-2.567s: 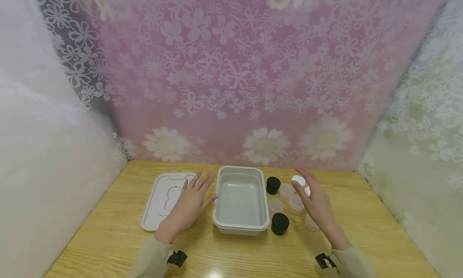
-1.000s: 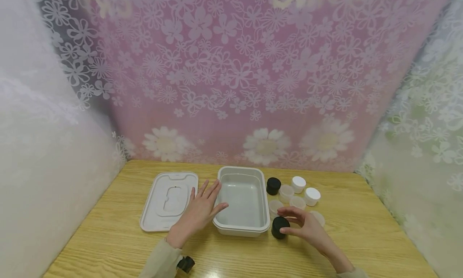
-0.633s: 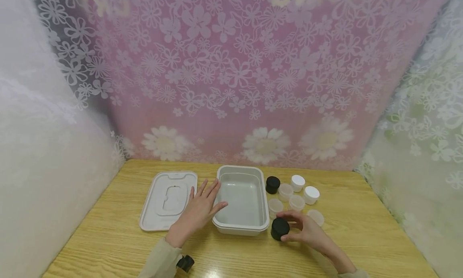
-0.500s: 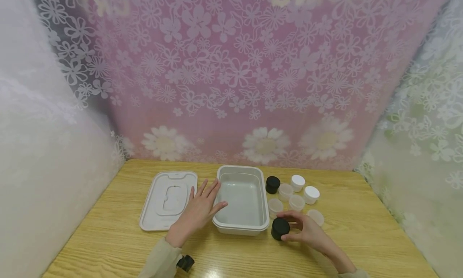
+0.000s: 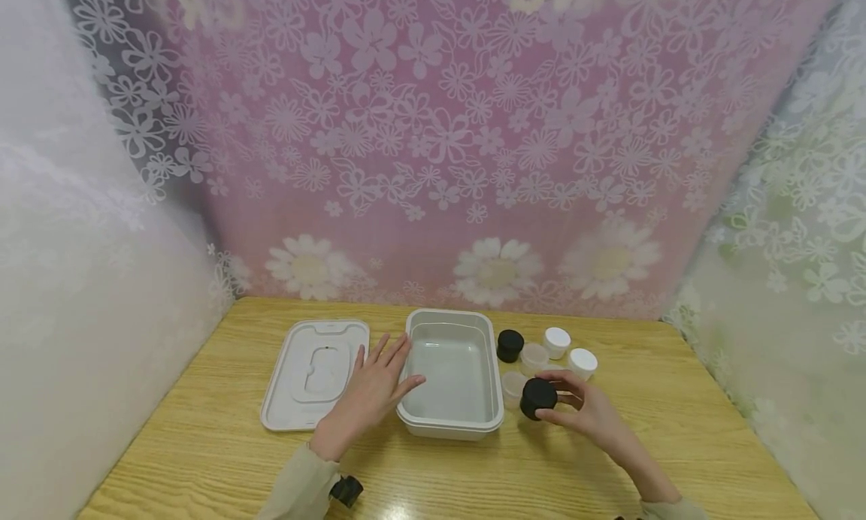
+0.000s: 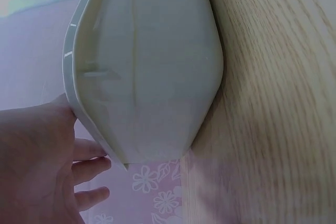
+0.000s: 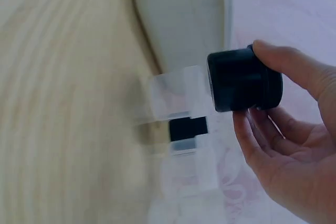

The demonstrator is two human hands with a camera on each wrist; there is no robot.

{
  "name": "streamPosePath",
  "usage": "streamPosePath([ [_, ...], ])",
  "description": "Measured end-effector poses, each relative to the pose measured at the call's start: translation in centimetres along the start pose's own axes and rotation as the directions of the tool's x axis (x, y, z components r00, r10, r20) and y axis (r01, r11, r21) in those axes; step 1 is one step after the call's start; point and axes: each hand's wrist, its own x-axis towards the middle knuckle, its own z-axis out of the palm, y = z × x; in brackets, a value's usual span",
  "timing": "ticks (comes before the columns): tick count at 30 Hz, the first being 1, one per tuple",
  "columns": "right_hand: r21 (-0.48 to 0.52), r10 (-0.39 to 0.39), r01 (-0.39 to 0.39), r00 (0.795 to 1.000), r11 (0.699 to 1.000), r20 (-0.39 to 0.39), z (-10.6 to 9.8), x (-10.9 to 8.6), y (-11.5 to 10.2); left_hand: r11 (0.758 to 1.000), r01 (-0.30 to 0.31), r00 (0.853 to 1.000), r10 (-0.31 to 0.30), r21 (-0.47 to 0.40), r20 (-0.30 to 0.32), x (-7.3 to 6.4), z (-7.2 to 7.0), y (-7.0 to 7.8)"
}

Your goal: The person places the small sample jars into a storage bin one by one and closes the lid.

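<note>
My right hand (image 5: pixel 587 416) pinches a round black screw-top jar (image 5: pixel 539 398) between thumb and fingers. In the right wrist view the same black jar (image 7: pixel 244 80) is held up off the wooden table, above several translucent small jars (image 7: pixel 176 93). My left hand (image 5: pixel 368 394) lies with spread, straight fingers at the left rim of a white rectangular plastic container (image 5: pixel 449 427). The left wrist view has that hand's thumb side right at the rim, with the container's side wall (image 6: pixel 152 66) beside it. No contents show inside the container.
A flat white lid (image 5: pixel 284 377) lies left of the container. Right of it stand another black jar (image 5: pixel 510 346), two white-capped jars (image 5: pixel 558 343) and several translucent ones (image 5: pixel 513 388), some partly hidden by the held jar and right hand. A flowered curtain (image 5: pixel 433 167) backs the table.
My right hand came down to the front black jar, took hold of it, and has now lifted it up and rightward. Earlier, my left hand moved from over the lid to the container's rim.
</note>
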Motion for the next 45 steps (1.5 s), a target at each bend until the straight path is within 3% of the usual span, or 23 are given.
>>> streamPosePath([
  [5, -0.022, 0.007, -0.008, 0.999, 1.000, -0.034, -0.5, 0.7, -1.1, 1.000, -0.010, 0.999, 0.011, 0.010, -0.040, 0.0, -0.2, -0.4],
  [12, -0.037, 0.060, -0.061, 0.998, 0.997, -0.024, -0.5, 2.2, -2.2, 0.999, -0.029, 0.999, 0.029, 0.027, -0.018, 0.0, -0.1, -0.6],
  [19, 0.020, 0.112, -0.112, 0.994, 0.994, -0.018, 0.1, 3.7, -3.6, 0.998, -0.023, 0.999, 0.024, 0.057, -0.029, 0.0, -0.1, -0.5],
  [32, 0.093, 0.059, -0.056, 0.998, 0.994, -0.023, 2.9, 6.4, -4.9, 0.992, -0.024, 0.999, 0.027, 0.124, -0.018, 0.0, 0.3, -0.2],
  [45, 0.097, 0.052, -0.059, 0.996, 0.994, 0.066, 6.2, 8.2, -5.6, 0.992, -0.029, 0.999, 0.034, 0.119, -0.043, -0.3, 0.4, -0.1],
])
